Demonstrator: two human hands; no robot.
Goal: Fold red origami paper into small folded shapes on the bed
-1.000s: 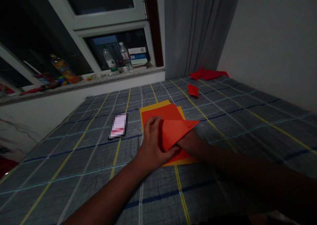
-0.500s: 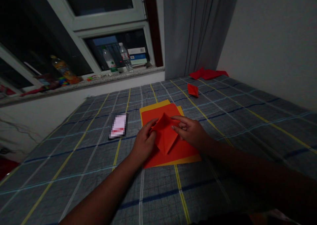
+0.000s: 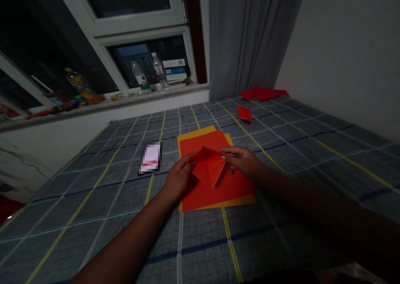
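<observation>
A folded sheet of red origami paper [image 3: 208,167] is held between my two hands, its creased center line and lower point facing me. My left hand [image 3: 179,176] pinches its left corner, thumb on top. On the opposite corner, my right hand [image 3: 242,162] grips with thumb and fingers. Beneath the folded piece lies a flat red sheet [image 3: 215,198] on top of yellow paper [image 3: 200,132], whose edges stick out at the back and front. The undersides of the folds are hidden.
A phone [image 3: 150,157] lies left of the paper on the plaid bedspread [image 3: 109,217]. A small folded red paper [image 3: 244,114] and more red paper [image 3: 265,93] lie farther back. Bottles [image 3: 160,71] and books [image 3: 175,70] stand on the windowsill [image 3: 125,98].
The folded red paper has been spread wider and flatter between my hands, and its lower point has shifted slightly up and right. My left hand has moved slightly left.
</observation>
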